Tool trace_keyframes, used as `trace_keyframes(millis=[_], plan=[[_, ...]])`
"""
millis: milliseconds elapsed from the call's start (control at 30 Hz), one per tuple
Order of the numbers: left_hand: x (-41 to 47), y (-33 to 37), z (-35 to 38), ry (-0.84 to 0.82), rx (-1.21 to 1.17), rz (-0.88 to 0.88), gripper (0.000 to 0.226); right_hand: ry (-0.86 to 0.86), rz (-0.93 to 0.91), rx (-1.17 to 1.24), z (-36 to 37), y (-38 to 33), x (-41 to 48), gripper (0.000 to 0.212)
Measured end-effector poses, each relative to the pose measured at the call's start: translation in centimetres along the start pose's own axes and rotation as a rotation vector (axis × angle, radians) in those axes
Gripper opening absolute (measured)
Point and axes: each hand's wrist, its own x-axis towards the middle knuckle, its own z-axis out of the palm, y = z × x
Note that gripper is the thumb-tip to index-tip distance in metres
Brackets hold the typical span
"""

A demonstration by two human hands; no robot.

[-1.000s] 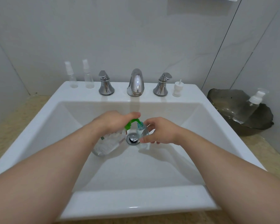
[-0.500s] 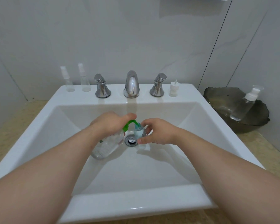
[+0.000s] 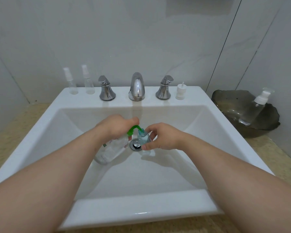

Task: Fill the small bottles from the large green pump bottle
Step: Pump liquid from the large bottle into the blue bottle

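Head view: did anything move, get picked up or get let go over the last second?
Nothing visibly changed. The left hand still grips the green pump bottle, its spout at the mouth of the small bottle that the right hand holds over the drain; the spray bottles on the sink ledge stayed put.

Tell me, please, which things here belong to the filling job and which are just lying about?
In the job: green pump bottle, left hand; small bottle, right hand; two spray bottles on the ledge; white cap, probably.
Lying about: faucet, two tap handles, drain, dark bowl with its pump-top bottle.
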Motion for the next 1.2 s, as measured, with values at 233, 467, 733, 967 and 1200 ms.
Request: trace_keyframes(millis=[233,467,733,967,1200], plan=[[-0.28,-0.07,-0.12,-0.008,0.056,-0.043,0.087,-0.016,0.011,0.027,0.0,0.41,0.21,0.053],[-0.17,-0.36,-0.09,-0.024,0.024,-0.051,0.105,-0.013,0.033,0.074,-0.07,0.86,0.7,0.051],[0.12,-0.28,0.24,0.016,-0.02,-0.055,0.077,-0.055,0.051,0.089,-0.15,0.91,0.75,0.044],[-0.26,0.08,0.05,0.045,-0.026,-0.045,0.068,-0.069,0.034,0.112,-0.12,0.73,0.62,0.043],[-0.41,0.12,-0.13,0.023,-0.057,-0.026,0.058,-0.085,0.023,0.116,-0.16,0.69,0.53,0.042]])
